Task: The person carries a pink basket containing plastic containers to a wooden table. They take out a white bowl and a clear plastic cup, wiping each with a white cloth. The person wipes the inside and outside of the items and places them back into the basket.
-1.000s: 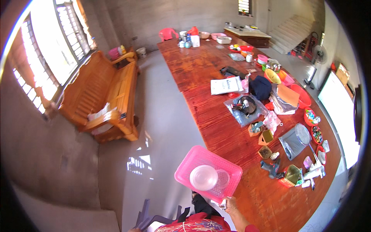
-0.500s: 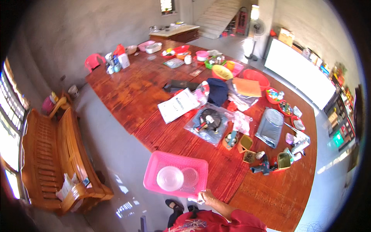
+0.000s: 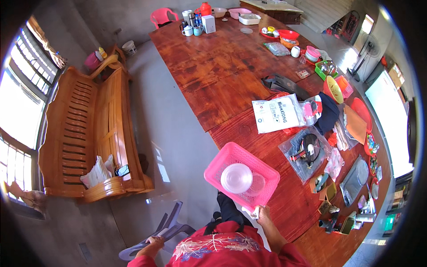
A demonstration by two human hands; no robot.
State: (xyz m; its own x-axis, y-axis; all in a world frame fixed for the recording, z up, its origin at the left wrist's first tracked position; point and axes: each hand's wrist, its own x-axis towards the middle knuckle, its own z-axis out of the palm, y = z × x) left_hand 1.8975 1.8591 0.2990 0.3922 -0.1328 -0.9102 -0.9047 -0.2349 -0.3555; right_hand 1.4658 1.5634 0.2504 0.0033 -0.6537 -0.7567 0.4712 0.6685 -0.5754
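Note:
My left hand [image 3: 154, 242] grips the arm of a grey-purple plastic chair [image 3: 171, 227] low in the view. My right hand [image 3: 263, 214] is closed on a crumpled white cloth [image 3: 250, 213], right by the near corner of a pink perforated basket [image 3: 213, 171]. Inside the basket lie a round translucent white container [image 3: 236, 177] and a clear round piece [image 3: 256, 184] beside it. The basket lies across the table's left edge; whether my right fingers also touch its rim I cannot tell.
The long red-brown table [image 3: 200, 66] bears a white packet [image 3: 275, 113], a clear bag with a dark round thing [image 3: 307, 151], a power drill [image 3: 328, 223] and several bowls. A wooden bench [image 3: 111, 129] stands along the left. A pink chair [image 3: 161, 18] is at the far end.
The view has swung left, so table and basket appear farther right. My left hand has come into view on the plastic chair. My right hand stays closed on the cloth by the basket.

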